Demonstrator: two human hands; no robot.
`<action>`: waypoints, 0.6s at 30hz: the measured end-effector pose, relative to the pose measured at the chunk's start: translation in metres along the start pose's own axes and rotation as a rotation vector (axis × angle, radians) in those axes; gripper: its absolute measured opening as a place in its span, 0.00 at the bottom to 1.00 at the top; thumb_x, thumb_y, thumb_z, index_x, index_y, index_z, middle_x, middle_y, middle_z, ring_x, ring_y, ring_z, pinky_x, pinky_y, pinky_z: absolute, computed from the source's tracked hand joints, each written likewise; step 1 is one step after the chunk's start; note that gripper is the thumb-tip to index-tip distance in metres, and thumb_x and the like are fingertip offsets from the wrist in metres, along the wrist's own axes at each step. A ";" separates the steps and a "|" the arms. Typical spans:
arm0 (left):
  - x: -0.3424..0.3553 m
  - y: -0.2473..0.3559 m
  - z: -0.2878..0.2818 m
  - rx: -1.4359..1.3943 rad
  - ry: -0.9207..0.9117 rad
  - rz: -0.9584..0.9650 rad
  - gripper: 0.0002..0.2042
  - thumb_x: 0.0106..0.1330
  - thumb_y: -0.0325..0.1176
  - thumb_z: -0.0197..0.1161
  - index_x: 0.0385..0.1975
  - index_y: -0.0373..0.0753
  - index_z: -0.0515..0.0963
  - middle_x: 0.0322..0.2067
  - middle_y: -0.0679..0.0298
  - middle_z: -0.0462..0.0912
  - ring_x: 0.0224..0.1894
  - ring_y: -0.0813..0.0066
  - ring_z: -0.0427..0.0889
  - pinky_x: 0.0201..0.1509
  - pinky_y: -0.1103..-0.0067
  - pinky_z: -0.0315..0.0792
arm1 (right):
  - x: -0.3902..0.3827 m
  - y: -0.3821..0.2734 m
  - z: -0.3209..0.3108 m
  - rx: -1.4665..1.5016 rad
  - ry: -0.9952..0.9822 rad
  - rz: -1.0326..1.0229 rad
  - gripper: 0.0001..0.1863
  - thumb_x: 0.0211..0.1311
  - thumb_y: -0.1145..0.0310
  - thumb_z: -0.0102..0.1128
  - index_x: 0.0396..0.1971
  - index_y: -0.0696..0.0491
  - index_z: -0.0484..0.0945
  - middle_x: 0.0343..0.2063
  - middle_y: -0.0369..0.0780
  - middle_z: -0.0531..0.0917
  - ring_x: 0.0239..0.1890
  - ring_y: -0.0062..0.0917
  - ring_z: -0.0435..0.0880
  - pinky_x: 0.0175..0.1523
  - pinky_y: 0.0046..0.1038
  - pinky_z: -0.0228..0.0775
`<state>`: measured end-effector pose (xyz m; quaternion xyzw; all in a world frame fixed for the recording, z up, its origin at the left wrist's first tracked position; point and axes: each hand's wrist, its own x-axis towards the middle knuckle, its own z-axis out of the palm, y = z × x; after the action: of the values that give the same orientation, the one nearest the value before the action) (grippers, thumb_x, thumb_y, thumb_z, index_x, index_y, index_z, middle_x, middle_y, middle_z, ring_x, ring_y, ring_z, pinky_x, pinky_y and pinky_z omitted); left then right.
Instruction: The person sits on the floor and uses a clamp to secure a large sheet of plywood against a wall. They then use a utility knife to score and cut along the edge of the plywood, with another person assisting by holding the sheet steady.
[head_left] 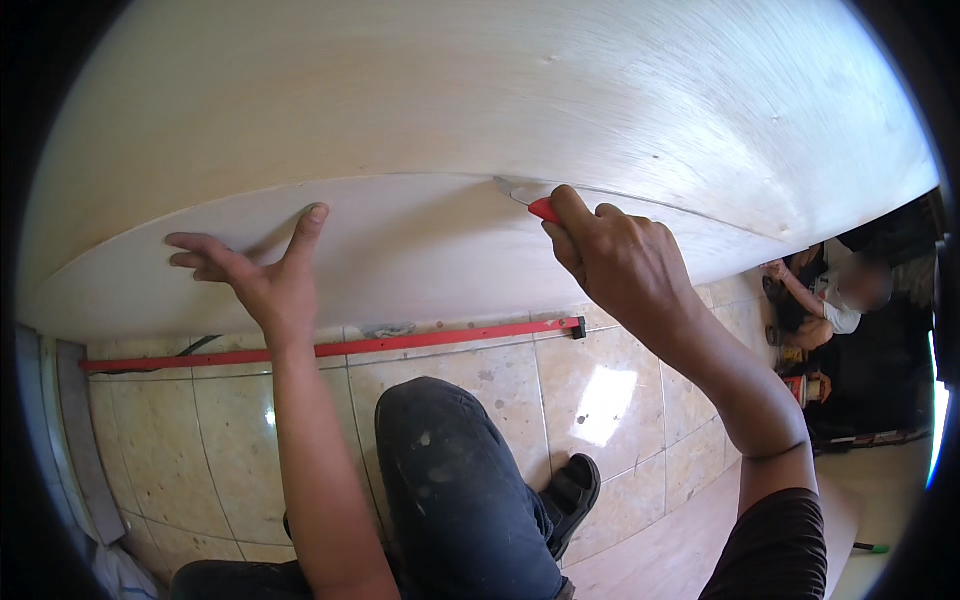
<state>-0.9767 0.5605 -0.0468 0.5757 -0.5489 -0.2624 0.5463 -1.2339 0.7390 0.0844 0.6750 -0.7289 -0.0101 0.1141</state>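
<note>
A large pale panel (480,80) fills the upper view, with a lighter sheet (420,250) along its lower part and a thin edge line between them. My right hand (615,245) grips a red-handled blade tool (540,208), its metal tip at that edge line right of centre. My left hand (262,275) rests on the lighter sheet further left, thumb and fingers spread, with nothing held.
A red metal bar (440,335) lies on the tiled floor (450,370) along the panel's foot. My knee (440,470) and sandalled foot (570,500) are below. A co-worker (830,300) crouches at the right beside small cans. A wooden board (660,550) lies lower right.
</note>
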 end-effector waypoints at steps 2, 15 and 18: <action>0.002 -0.003 -0.001 0.018 0.006 0.010 0.77 0.51 0.61 0.85 0.82 0.44 0.21 0.81 0.37 0.18 0.82 0.32 0.19 0.84 0.47 0.28 | -0.001 0.003 -0.001 -0.010 -0.017 0.013 0.11 0.81 0.60 0.59 0.45 0.51 0.74 0.13 0.36 0.77 0.11 0.24 0.77 0.16 0.31 0.66; -0.002 -0.007 0.006 0.001 -0.002 -0.005 0.80 0.47 0.66 0.85 0.83 0.43 0.22 0.81 0.36 0.18 0.82 0.32 0.19 0.83 0.44 0.29 | -0.013 0.031 0.021 -0.041 0.203 -0.132 0.14 0.74 0.58 0.66 0.44 0.53 0.75 0.18 0.35 0.77 0.13 0.23 0.75 0.16 0.29 0.66; 0.004 -0.011 -0.002 0.008 0.020 -0.005 0.82 0.43 0.67 0.86 0.83 0.44 0.22 0.80 0.35 0.18 0.82 0.33 0.18 0.83 0.42 0.29 | -0.041 0.012 0.026 0.126 0.331 -0.264 0.17 0.68 0.61 0.70 0.47 0.55 0.77 0.22 0.35 0.73 0.17 0.23 0.74 0.19 0.30 0.68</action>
<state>-0.9702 0.5557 -0.0555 0.5818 -0.5428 -0.2558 0.5491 -1.2476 0.7769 0.0546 0.7628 -0.6048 0.1317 0.1874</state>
